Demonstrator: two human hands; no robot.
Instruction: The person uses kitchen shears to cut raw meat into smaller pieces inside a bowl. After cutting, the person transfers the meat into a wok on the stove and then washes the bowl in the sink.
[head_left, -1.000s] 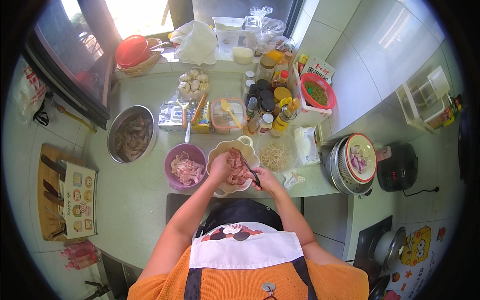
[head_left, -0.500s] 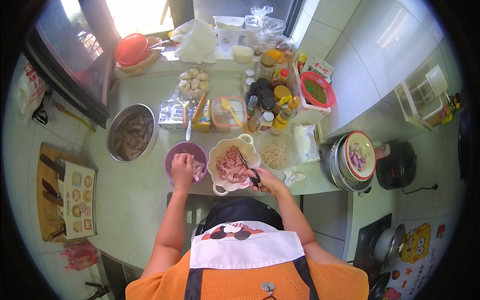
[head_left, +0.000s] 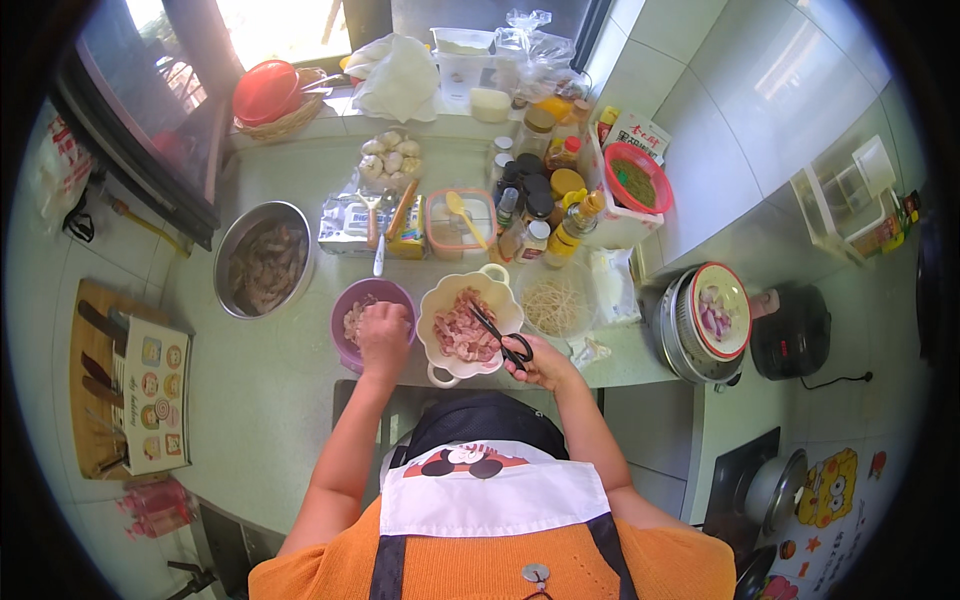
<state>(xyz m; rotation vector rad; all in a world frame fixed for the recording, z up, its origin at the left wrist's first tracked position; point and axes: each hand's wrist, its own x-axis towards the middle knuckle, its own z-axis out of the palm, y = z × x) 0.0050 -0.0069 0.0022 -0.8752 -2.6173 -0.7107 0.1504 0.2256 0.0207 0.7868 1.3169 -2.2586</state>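
Note:
My right hand [head_left: 542,363] grips black-handled scissors [head_left: 516,350], their blades pointing down into a cream scalloped bowl [head_left: 507,303] with two small handles. Cut pieces of pink raw meat [head_left: 462,338] fill the bottom of that bowl. Just left of it stands a purple bowl [head_left: 342,349] holding paler pink raw pieces [head_left: 354,318]. My left hand [head_left: 384,338] reaches into the purple bowl, knuckles up and fingers curled together. Its fingertips are hidden, so anything pinched there does not show.
A steel bowl of raw shrimp-like pieces [head_left: 268,270] sits at left. Beyond my hands are a peeler [head_left: 372,225], a lidded box with a yellow spoon [head_left: 465,220], garlic [head_left: 390,157] and several bottles [head_left: 572,232]. Bean sprouts [head_left: 550,305] lie at right, near stacked bowls [head_left: 715,320].
My left hand has moved slightly right and turned knuckles-up, lower into the purple bowl. The scissors remain in my right hand, shifted slightly right.

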